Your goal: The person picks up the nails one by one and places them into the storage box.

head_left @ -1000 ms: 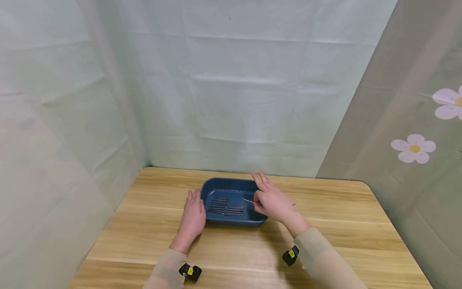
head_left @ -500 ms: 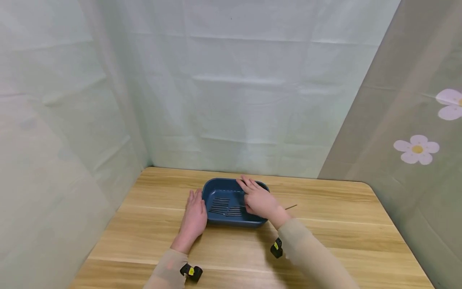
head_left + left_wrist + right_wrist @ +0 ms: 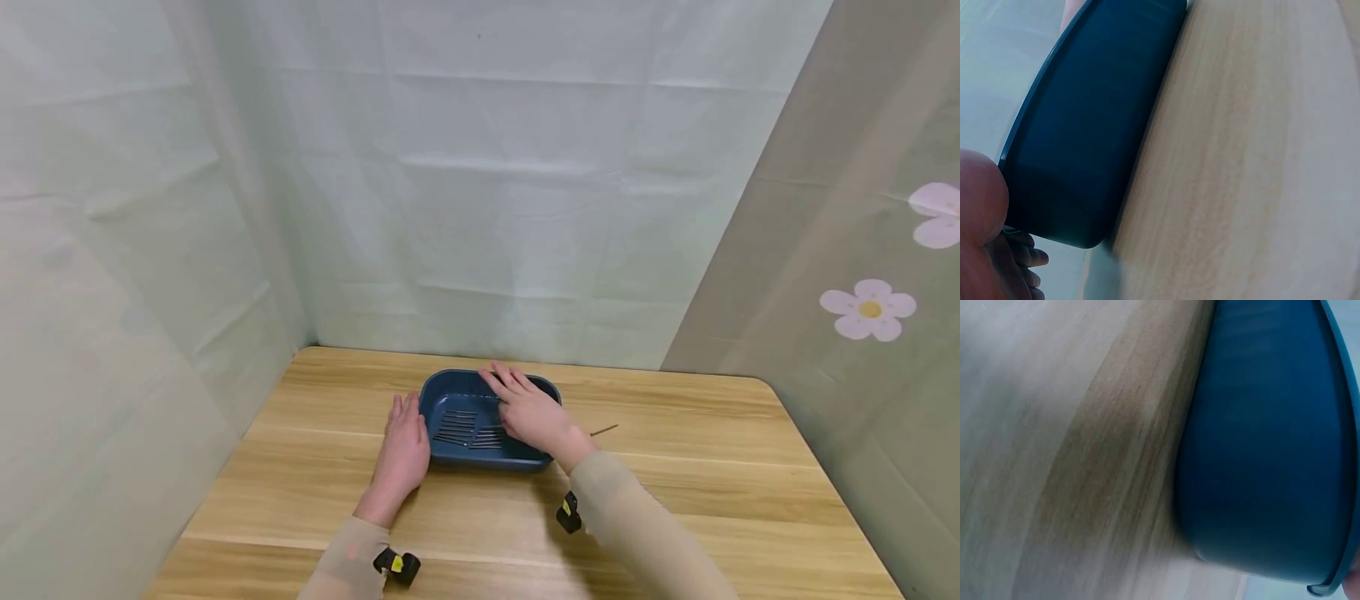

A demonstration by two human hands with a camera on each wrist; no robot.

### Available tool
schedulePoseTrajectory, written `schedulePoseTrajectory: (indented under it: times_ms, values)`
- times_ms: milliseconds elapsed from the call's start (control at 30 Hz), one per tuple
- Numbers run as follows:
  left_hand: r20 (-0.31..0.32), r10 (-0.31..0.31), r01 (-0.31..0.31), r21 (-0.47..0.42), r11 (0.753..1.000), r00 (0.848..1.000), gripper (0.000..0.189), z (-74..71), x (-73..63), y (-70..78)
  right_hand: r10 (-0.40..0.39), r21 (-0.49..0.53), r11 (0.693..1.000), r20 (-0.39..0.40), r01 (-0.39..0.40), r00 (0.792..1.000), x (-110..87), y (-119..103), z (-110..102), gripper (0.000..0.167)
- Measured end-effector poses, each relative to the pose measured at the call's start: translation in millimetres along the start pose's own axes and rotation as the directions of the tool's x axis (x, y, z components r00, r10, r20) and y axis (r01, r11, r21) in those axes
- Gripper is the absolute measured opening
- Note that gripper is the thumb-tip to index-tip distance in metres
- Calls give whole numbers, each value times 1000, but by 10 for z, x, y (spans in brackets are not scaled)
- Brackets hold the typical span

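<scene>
A dark blue rectangular tray (image 3: pixel 491 463) stands on the wooden table. Inside lie several thin dark metal rods in two groups, a left group (image 3: pixel 457 423) and a right group (image 3: pixel 487 439). My left hand (image 3: pixel 405 446) rests with straight fingers against the tray's left end; its thumb touches the rim in the left wrist view. My right hand (image 3: pixel 534 418) reaches over the tray's right side, thumb and index pinching a thin metal rod beside the right group. Its other fingers stretch towards the far rim. The fingertips and most of that rod are hidden under the hand.
One more thin rod (image 3: pixel 604 430) lies on the table (image 3: pixel 697 467) right of the tray, partly behind my right wrist. A pale curtain (image 3: pixel 487 208) hangs behind the table's far edge and along both sides.
My right hand has moved left and deeper over the tray, carrying the thin metal rod to the right group. The loose rod on the table shows more. The left hand stays in place.
</scene>
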State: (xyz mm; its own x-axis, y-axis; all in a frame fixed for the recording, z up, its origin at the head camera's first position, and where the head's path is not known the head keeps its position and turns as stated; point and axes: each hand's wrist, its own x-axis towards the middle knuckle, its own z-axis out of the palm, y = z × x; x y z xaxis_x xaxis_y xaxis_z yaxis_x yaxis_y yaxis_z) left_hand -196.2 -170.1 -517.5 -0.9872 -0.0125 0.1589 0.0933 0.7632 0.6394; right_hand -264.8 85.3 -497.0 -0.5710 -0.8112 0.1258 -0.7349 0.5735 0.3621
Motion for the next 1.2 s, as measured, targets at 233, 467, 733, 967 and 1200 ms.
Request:
schedulePoseTrajectory:
  times_ms: [233,467,733,967,1200]
  values:
    - [-14,13,-13,0,1000,1000,49,31,-10,-14,19,35,999,6,-19,1000,-17,-29,37,24]
    - [-5,10,-10,7,1000,1000,49,33,-26,-30,59,83,995,40,-62,997,-25,-60,88,22]
    - [-21,17,-17,4,1000,1000,49,31,-11,-48,96,131,986,26,-99,995,-16,-43,70,17]
    - [-10,16,-16,-6,1000,1000,50,28,18,-33,269,500,839,-36,-216,962,-162,66,39,13]
    - [-3,12,-12,0,1000,1000,50,25,23,-32,546,764,563,-57,-315,836,-600,269,64,19]
